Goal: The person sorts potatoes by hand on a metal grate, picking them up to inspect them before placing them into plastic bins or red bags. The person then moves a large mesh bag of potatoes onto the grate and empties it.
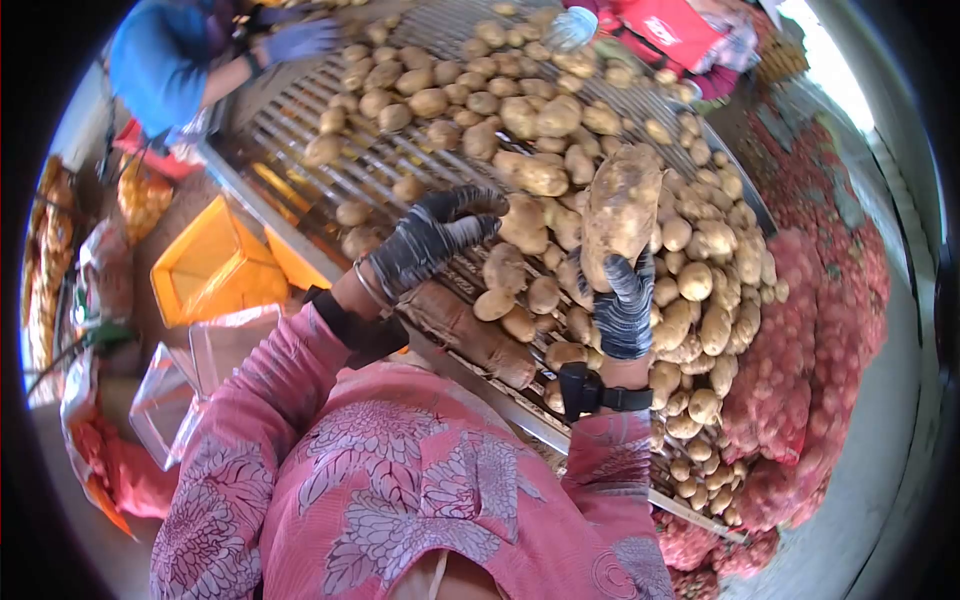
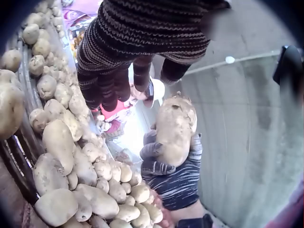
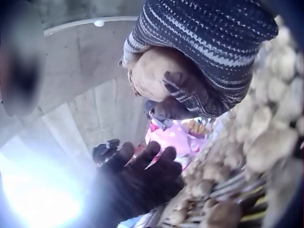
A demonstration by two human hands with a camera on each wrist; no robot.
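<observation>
In the head view my gloved right hand (image 1: 625, 305) grips a large, long potato (image 1: 622, 205) by its lower end and holds it up over the heap. The left wrist view shows the fingers curled round this potato (image 2: 175, 130), its rough end pointing up. My gloved left hand (image 1: 437, 240) hovers over the slatted sorting rack, its fingers relaxed and nothing in them. Under and between the hands lie many loose potatoes (image 1: 505, 268) of mixed sizes. In the right wrist view the left hand (image 3: 140, 183) appears below the held potato with fingers spread.
The metal slatted rack (image 1: 290, 125) slopes away in front of me. Across it work a person in blue (image 1: 160, 60) and a person in red (image 1: 665, 35). An orange crate (image 1: 215, 265) stands at left, beside a clear plastic box (image 1: 165, 400). Red net sacks (image 1: 775, 370) line the right.
</observation>
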